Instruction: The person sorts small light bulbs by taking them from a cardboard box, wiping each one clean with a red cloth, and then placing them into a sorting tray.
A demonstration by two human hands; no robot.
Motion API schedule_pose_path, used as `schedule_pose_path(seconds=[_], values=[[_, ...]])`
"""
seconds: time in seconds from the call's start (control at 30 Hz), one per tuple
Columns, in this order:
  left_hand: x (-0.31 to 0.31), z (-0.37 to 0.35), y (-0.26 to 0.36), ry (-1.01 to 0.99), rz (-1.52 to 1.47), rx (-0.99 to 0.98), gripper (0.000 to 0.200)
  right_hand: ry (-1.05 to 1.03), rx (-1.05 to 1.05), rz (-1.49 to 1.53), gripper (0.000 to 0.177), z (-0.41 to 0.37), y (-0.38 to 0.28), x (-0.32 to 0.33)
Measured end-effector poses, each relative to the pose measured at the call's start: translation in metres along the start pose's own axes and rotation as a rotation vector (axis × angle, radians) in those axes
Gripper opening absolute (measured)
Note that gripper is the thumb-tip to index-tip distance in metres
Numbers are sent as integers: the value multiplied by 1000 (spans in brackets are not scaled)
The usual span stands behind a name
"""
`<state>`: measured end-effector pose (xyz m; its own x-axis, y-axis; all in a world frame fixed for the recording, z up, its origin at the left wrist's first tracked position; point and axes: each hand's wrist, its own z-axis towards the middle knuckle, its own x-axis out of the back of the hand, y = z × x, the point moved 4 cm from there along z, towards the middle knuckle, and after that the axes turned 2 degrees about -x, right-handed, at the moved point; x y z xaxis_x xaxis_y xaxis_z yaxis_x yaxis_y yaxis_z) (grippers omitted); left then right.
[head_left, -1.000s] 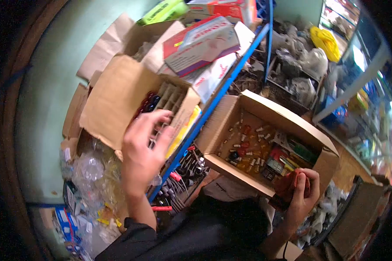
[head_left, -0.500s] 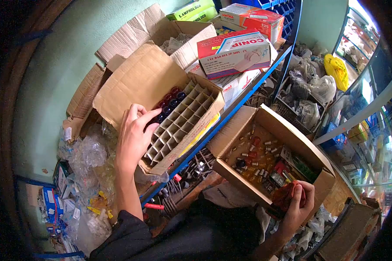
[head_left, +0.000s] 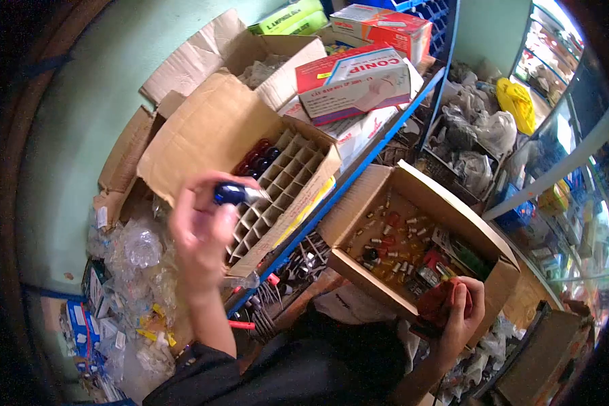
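Dark blue rounded glass bulb with silvery metal base (head_left: 230, 193): grasped singly in the fingers of the left hand (head_left: 199, 227), before the raised flap of a brown cardboard carton with gridded dividers (head_left: 326, 166). Base contact with grid: cannot tell. Step, as judged: handling one bulb; next move calls for light grip, smooth glass probably brittle. Right hand (head_left: 468, 308): fingers pinching a dull red crumpled item (head_left: 441, 301), material unclear, at an open cardboard box (head_left: 362, 274).
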<state>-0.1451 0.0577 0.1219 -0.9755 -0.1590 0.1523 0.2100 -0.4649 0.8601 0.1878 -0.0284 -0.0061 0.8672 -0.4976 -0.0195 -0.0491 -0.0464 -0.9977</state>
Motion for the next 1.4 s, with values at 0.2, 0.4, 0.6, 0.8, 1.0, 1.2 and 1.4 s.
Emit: schedule_pose_path(seconds=[0.2, 0.4, 0.6, 0.8, 1.0, 1.2, 1.4], values=[[-146, -70, -37, -545, -464, 584, 44, 97, 268, -87, 12, -8, -9, 0], [-188, -100, -45, -556, -276, 403, 42, 60, 515, -225, 28, -15, -17, -15], [-191, -92, -30, -683, 45, 46, 45, 164, 407, -91, 20, -6, -9, -8], [-198, -87, -36, -599, 21, 45, 47, 139, 474, -156, 23, -5, -14, -12], [-200, -85, -35, -684, 128, -122, 49, 66, 480, -314, 25, 8, -26, 2], [-187, -76, -62, -640, -349, 340, 32, -136, 478, -186, 37, 3, -16, 1], [-188, -81, -63, -532, -690, 667, 31, -257, 557, -124, 39, 0, -15, -6]])
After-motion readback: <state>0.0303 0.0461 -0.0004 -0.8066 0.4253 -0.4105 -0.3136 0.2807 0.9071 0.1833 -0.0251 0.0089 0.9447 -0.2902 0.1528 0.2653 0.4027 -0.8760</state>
